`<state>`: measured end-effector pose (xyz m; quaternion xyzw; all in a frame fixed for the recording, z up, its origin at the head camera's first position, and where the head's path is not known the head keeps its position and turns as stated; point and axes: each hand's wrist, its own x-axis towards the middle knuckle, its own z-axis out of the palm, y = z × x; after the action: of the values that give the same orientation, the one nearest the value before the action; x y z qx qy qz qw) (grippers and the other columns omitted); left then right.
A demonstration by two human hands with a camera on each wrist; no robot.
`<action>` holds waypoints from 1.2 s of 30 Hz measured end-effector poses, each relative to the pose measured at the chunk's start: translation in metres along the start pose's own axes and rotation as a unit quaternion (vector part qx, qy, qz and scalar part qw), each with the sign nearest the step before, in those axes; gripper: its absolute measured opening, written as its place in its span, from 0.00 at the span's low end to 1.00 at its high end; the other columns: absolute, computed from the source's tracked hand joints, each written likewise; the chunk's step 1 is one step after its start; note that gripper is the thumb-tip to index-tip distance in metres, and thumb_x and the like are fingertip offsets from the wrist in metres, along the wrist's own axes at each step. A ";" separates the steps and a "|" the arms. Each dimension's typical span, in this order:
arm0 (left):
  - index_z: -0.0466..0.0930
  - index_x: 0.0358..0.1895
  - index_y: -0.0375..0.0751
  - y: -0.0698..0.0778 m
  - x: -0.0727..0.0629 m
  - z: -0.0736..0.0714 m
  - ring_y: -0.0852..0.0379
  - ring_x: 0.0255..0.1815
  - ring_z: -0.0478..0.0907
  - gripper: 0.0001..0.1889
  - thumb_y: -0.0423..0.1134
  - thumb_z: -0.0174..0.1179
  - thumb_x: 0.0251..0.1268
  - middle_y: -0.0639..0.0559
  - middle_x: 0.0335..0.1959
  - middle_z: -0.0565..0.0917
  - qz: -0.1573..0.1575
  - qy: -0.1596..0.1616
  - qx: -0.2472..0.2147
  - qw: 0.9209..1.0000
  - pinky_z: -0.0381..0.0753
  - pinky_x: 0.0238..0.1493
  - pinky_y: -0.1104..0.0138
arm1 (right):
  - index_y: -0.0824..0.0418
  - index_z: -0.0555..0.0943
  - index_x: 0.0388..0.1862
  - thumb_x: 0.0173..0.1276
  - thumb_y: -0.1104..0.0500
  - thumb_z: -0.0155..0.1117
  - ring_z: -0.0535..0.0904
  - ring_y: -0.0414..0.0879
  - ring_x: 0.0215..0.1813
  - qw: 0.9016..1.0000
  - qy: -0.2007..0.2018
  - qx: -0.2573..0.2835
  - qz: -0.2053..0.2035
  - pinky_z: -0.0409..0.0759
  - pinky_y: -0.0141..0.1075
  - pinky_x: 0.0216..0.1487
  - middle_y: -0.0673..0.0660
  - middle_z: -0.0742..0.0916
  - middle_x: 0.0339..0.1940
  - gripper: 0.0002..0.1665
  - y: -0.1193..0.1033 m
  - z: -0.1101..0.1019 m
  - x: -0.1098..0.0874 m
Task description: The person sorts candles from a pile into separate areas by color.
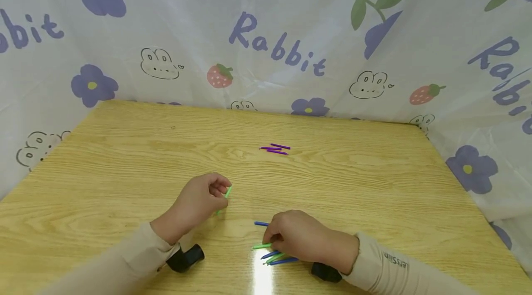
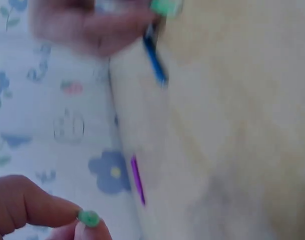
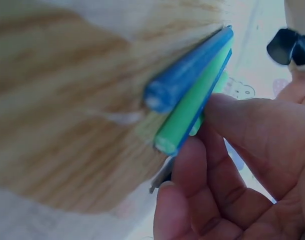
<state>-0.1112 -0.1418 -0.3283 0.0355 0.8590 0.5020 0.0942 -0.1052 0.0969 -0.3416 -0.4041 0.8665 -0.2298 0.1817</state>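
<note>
In the head view my left hand (image 1: 199,202) pinches a thin light-green candle (image 1: 228,191) between thumb and fingertips, just above the table. The end of that candle (image 2: 89,218) shows at the fingertips in the left wrist view. To the right, my right hand (image 1: 299,235) pinches another green candle (image 1: 261,246) low over the table. Under and beside that hand lie blue candles (image 1: 282,261) and a green candle (image 3: 192,100), close together. A separate blue candle (image 1: 261,224) sticks out past its knuckles, partly hidden by the hand.
Several purple candles (image 1: 276,149) lie in a small group farther back on the wooden table (image 1: 124,156). A white curtain (image 1: 270,87) printed with rabbits and flowers hangs behind the table and at both sides. Black wrist cameras (image 1: 184,258) sit under both forearms.
</note>
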 end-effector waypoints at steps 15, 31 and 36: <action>0.73 0.55 0.26 -0.008 0.031 -0.036 0.49 0.44 0.74 0.19 0.27 0.56 0.60 0.40 0.45 0.77 -0.004 0.010 0.021 1.000 0.76 0.44 0.61 | 0.59 0.88 0.39 0.62 0.68 0.66 0.75 0.29 0.33 1.000 -0.011 -0.003 0.002 0.74 0.24 0.36 0.46 0.85 0.34 0.10 -0.001 -0.003 -0.001; 0.71 0.58 0.26 -0.017 0.051 -0.049 0.49 0.45 0.73 0.19 0.30 0.54 0.64 0.41 0.46 0.75 -0.027 0.010 0.015 0.999 0.74 0.45 0.60 | 0.58 0.88 0.39 0.61 0.69 0.66 0.73 0.28 0.32 1.000 -0.012 -0.004 0.002 0.74 0.23 0.35 0.46 0.86 0.34 0.10 -0.001 -0.003 0.000; 0.72 0.57 0.26 -0.020 0.055 -0.049 0.50 0.44 0.72 0.19 0.29 0.54 0.64 0.43 0.44 0.76 -0.032 0.015 0.013 0.999 0.73 0.44 0.62 | 0.58 0.88 0.39 0.62 0.69 0.66 0.73 0.28 0.31 1.000 -0.014 -0.002 0.004 0.73 0.23 0.35 0.46 0.86 0.35 0.10 -0.001 -0.003 0.000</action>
<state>-0.1746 -0.1851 -0.3288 0.0015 0.8674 0.4881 0.0971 -0.1062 0.0969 -0.3384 -0.4037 0.8661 -0.2220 0.1940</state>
